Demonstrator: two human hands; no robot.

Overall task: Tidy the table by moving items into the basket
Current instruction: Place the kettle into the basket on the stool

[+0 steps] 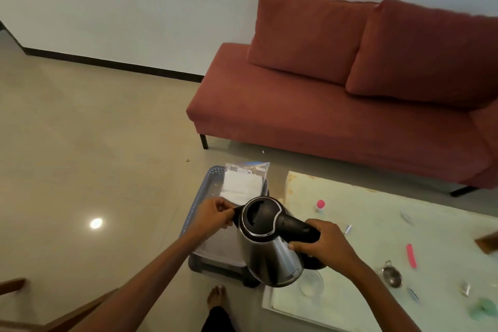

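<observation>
A steel electric kettle [269, 259] with a black lid and handle hangs in the air over the near right corner of the blue-grey basket [194, 213], which stands on the floor left of the glass table [363, 213]. My right hand [323, 245] grips the kettle's black handle. My left hand [215, 214] pinches the kettle's spout at its left side. In the basket lie a clear plastic bag with white contents [244, 180] and a flat pale item under the kettle.
On the table lie a pink-capped small bottle [320, 205], a pink stick [411, 255], a small steel strainer [392, 276], a clear glass bowl [311, 284] and several small bits. A red sofa [336, 105] stands behind. My bare foot [217, 296] is by the basket.
</observation>
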